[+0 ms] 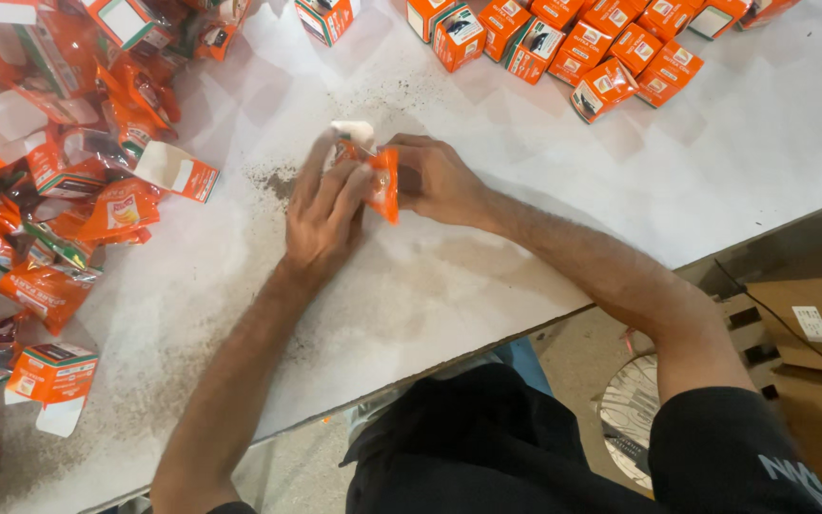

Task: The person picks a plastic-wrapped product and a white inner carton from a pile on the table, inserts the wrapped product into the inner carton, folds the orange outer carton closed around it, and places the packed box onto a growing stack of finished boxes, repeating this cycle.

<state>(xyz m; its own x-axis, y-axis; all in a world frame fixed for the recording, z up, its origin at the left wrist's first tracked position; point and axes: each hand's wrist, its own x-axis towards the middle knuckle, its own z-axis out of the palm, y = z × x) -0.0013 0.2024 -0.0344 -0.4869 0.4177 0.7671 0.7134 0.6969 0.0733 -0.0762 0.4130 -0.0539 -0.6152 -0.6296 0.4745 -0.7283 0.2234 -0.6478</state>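
My left hand (323,211) and my right hand (438,179) meet over the middle of a white table (487,276). Between them they grip a small orange carton (382,181) with a white flap sticking up at its far end. Fingers of both hands wrap the carton, hiding most of it. Dark specks lie scattered on the table just left of my hands.
A heap of open orange cartons and foil sachets (49,190) covers the table's left side. Several closed orange boxes (601,52) stand in rows at the far right. Brown cardboard boxes (811,333) sit on the floor beyond the table's right edge.
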